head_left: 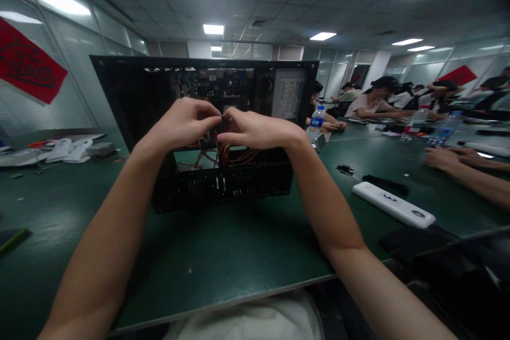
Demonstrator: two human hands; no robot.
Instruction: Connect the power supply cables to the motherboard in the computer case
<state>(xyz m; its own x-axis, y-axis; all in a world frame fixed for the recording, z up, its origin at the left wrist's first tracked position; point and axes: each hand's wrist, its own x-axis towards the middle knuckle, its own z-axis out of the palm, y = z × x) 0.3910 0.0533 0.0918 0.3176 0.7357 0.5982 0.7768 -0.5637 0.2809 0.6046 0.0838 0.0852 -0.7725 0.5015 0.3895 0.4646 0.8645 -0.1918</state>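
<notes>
A black computer case (255, 187) stands open in front of me on the green table (223, 255). Both hands reach into its open side, their fingertips almost meeting near the middle. My left hand (185, 123) is closed in a pinch, thumb against fingers. My right hand (255, 128) curls its fingers toward the same spot, its thumb just below. Whatever lies between the fingertips is too small and dark to tell. Below them hangs a bundle of red, yellow and black cables (223, 155). A labelled power supply (289, 94) fills the case's upper right; the motherboard (207, 81) is partly hidden by my hands.
Right of the case are a water bottle (316, 123), a white power strip (392, 204) and black cables (384, 184). Another person's hands (450, 159) rest at the far right. White packaging (69, 150) lies on the left. The table's front edge (239, 302) is close to me.
</notes>
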